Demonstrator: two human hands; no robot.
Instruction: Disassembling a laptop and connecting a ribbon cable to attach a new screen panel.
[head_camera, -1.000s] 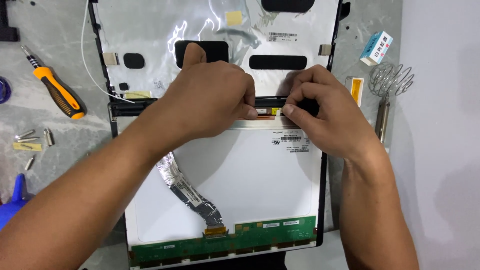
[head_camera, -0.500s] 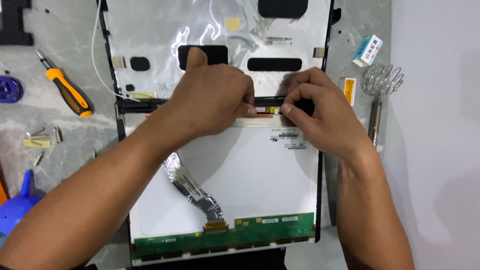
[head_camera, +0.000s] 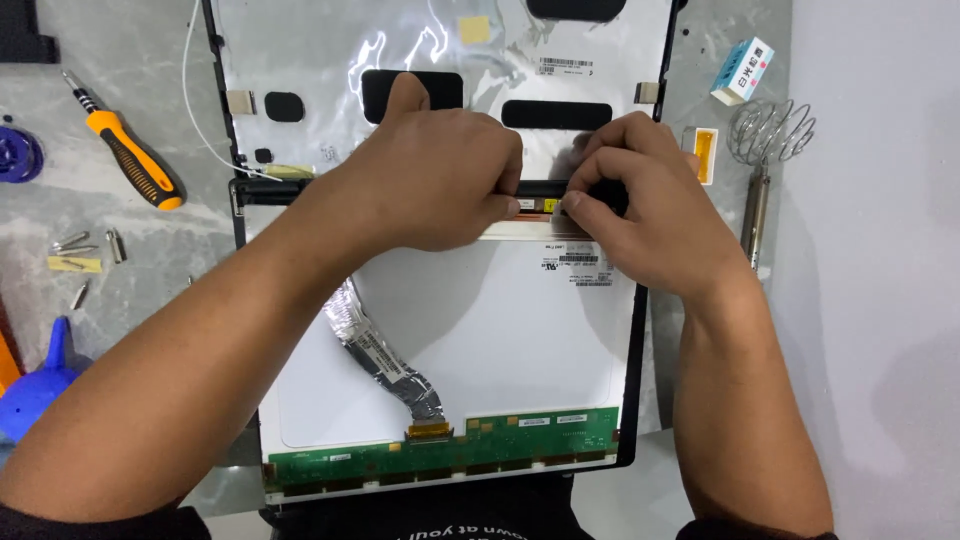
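A white display panel (head_camera: 500, 340) lies face down on the bench, with a green circuit strip (head_camera: 440, 455) along its near edge and a foil-wrapped flat cable (head_camera: 375, 350) running across its back. Beyond it lies the silver-lined lid (head_camera: 330, 60) of a laptop. Between the two runs a black hinge bar (head_camera: 540, 188). My left hand (head_camera: 430, 175) presses on that bar with its fingers curled over it. My right hand (head_camera: 650, 215) pinches the same bar from the right side. The fingertips nearly meet at a small yellow label.
An orange-handled screwdriver (head_camera: 125, 150) lies at the left, with loose screws and bits (head_camera: 85, 250) below it. A blue air blower (head_camera: 40, 385) sits at the lower left. A white eraser box (head_camera: 745, 70) and a wire coil stand (head_camera: 765, 150) are at the right.
The view has shifted slightly, so the panel sits a little higher in frame. Both hands stay on the hinge bar in nearly the same grip.
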